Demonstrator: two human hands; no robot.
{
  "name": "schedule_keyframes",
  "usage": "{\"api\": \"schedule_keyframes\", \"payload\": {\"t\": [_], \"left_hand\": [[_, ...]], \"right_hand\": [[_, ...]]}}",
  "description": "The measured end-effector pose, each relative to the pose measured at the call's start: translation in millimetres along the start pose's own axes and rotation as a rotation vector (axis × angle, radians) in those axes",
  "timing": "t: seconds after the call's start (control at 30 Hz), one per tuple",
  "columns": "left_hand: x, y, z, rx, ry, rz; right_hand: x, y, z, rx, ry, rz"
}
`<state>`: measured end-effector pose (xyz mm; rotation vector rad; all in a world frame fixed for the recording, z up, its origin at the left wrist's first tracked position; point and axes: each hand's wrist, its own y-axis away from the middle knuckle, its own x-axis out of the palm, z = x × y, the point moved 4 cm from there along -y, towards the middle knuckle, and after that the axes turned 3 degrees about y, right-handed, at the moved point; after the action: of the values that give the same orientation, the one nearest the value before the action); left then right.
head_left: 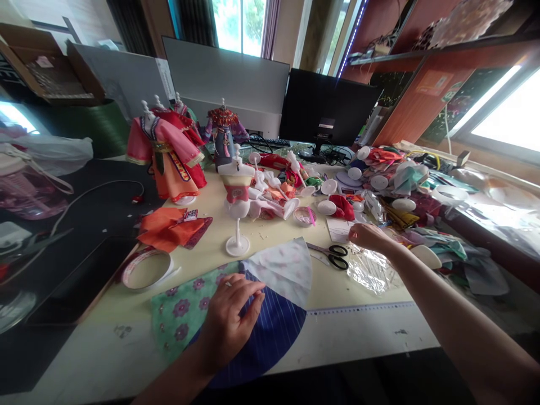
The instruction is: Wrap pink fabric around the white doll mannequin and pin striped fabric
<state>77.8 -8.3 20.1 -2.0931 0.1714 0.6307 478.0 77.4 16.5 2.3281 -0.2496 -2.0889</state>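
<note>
My left hand [232,315] is over the front of the desk, thumb and fingers drawn together in a pinch; anything between them is too small to make out. Below it lie pieces of cloth: a green flowered one [181,315], a dark blue striped one [282,326] and a pale patterned one [287,264]. Farther right my right hand [367,236] is closed, its fingers hidden, beside a white card [337,229] and a clear plastic bag [371,270]. Black-handled scissors [337,257] lie between the cloth and that bag.
A small mannequin [237,197] in a red and cream top stands mid-desk. Left of it are orange fabric [171,228] and a tape roll [147,270]. A ruler [363,308] lies near the front edge. Dressed mannequins [164,152], monitors [329,107] and fabric heaps [405,174] fill the back.
</note>
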Motion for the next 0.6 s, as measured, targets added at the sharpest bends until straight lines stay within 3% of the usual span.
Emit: {"api": "schedule_keyframes", "payload": {"t": [0.6], "left_hand": [[-1.7, -2.2, -3.5, 0.005, -0.016, -0.012]], "right_hand": [[-3.0, -0.5, -2.3, -0.01, 0.034, 0.013]]}}
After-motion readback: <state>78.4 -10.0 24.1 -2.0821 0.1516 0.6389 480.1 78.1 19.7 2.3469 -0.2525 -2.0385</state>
